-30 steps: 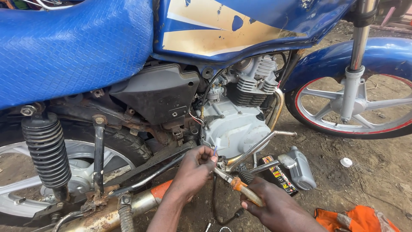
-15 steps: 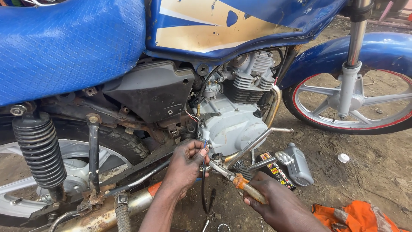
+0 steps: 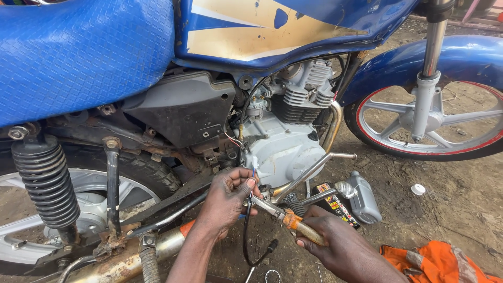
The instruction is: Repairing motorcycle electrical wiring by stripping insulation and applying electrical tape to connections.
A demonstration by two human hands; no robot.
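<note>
Below the grey engine case (image 3: 285, 149), at about six o'clock from it, a thin black cable (image 3: 246, 230) was pinched between the fingertips of the left hand (image 3: 226, 199), its lower length looping down toward the dirt. The right hand (image 3: 340, 246), at four o'clock from the left, was wrapped tight round the orange handles of a pair of pliers (image 3: 285, 216), whose tip met the cable just beside the left fingers. Whether the pliers actually bit the wire could not be made out; the fingers covered that spot. Both forearms ran off the bottom edge. A grey oil bottle (image 3: 364, 198) lay at three o'clock from the hands, partly behind the kick lever (image 3: 301, 175). An orange cloth (image 3: 440, 262) was cut off at the lower right corner. The blue seat (image 3: 78, 57) and the rear shock spring (image 3: 44, 178) crowded the left side, the front wheel (image 3: 435, 131) closed off two o'clock, and bare ground lay open only toward five o'clock.
</note>
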